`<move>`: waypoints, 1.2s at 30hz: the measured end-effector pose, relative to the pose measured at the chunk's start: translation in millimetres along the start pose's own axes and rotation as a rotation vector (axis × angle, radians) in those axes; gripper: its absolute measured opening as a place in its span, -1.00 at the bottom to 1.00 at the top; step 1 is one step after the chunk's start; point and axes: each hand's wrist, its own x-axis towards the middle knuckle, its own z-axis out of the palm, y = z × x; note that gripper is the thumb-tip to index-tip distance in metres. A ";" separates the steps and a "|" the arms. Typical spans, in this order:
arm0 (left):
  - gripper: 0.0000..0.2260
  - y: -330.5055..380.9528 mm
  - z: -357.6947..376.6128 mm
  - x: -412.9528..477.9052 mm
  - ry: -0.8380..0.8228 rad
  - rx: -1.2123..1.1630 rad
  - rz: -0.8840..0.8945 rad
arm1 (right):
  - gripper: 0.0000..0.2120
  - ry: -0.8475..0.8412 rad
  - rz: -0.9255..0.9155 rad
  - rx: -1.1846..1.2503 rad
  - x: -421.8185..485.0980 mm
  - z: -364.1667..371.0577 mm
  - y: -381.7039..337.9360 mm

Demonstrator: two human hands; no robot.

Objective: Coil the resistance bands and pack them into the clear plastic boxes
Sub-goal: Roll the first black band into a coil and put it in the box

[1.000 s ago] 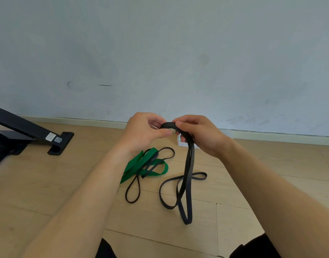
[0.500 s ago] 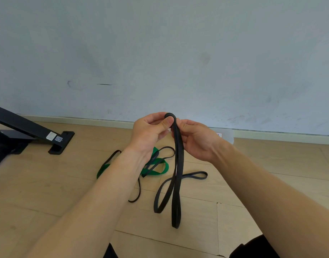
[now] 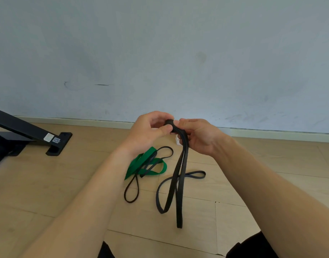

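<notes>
The left hand [image 3: 150, 131] and right hand [image 3: 199, 136] meet above the wooden floor [image 3: 48, 183]. The fingers of both are curled, and between them they pinch the rolled top end of a wide black band [image 3: 179, 183]. The rest of that band hangs down from the right hand, and its far loops lie on the floor. To its left, beyond the left wrist, a green band [image 3: 147, 164] lies tangled with a thin black band [image 3: 131, 190]. Half a second ago the wide band's top stood as an open upright loop between the thumbs. Now it is a tight little roll, and the left forearm has swung aside, uncovering more of the green band.
</notes>
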 end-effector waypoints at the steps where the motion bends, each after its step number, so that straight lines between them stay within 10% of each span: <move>1: -0.79 3.3 -4.2 -0.8 -0.039 0.170 0.041 | -0.78 0.007 0.024 -0.055 -0.9 -0.3 -1.2; 9: -0.67 17.0 -6.5 -2.6 -0.177 0.539 0.034 | -0.80 -0.044 0.113 -0.202 -6.0 5.9 -4.1; 27: -0.80 -4.9 26.1 -1.8 0.234 -0.694 -0.050 | -0.81 -0.038 -0.163 0.151 -4.0 13.7 10.6; 36: -0.84 -0.7 38.3 1.1 0.245 -0.871 -0.098 | -0.59 0.038 -0.018 0.038 -9.2 12.3 10.3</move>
